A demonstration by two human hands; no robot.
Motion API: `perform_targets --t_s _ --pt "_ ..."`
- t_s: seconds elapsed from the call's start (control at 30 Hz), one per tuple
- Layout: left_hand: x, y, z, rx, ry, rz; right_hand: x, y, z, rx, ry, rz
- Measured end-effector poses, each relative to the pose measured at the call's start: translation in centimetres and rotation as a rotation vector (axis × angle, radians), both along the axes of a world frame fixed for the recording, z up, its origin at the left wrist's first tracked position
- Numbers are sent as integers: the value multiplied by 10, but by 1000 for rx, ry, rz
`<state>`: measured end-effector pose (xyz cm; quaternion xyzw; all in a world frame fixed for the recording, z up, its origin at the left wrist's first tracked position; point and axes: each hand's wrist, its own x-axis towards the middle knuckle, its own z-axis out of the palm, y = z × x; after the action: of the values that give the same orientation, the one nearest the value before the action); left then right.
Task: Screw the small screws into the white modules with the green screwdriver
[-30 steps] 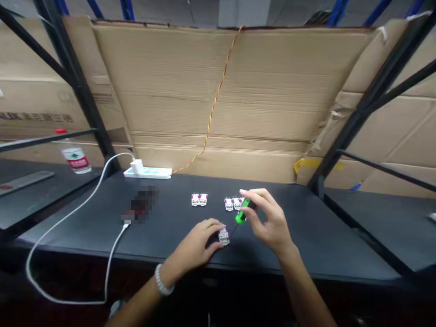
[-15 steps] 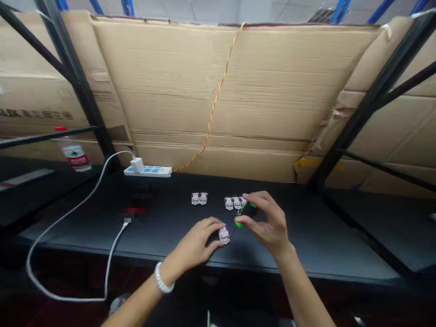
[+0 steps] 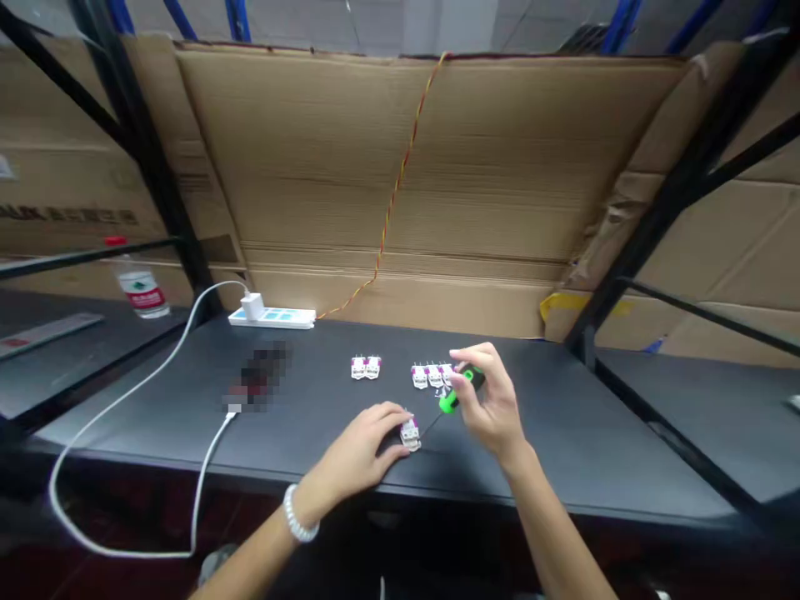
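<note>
I've got my left hand (image 3: 356, 450) clamped on a white module (image 3: 410, 435) to steady it; my right hand (image 3: 493, 408), apart at 2 o'clock, pinches a green screwdriver (image 3: 451, 402).

a white beaded bracelet (image 3: 295, 513) circles the left wrist (image 3: 311, 497), while the right wrist (image 3: 520, 467) is bare.

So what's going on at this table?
A person is working with both bare hands at a dark table. The right hand holds a small green-handled screwdriver, its thin shaft angled down toward a small white-and-pink part. The left hand rests against that part. Similar parts sit farther back in two groups: a pair and a row. Behind them lies a power strip.
</note>
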<state>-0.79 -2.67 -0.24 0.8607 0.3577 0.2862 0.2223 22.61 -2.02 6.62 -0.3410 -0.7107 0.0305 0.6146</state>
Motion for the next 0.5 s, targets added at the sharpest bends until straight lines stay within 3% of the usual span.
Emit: perform_targets --t_s 0.07,0.17,0.23,0.3,0.43,0.5 --pt "0 0 0 5 -6 0 0 1 -2 -40 -7 112" --pt "0 0 -1 10 -8 -1 2 -1 0 -234 63 376" --pt "0 0 -1 5 -5 1 4 -2 5 -336 85 477" --pt "0 0 -2 3 -6 5 7 -1 9 -342 76 457" --pt "-1 0 -2 14 -10 -2 9 4 8 -175 35 201" --pt "-1 0 -2 11 -9 -3 9 4 5 -164 38 202"
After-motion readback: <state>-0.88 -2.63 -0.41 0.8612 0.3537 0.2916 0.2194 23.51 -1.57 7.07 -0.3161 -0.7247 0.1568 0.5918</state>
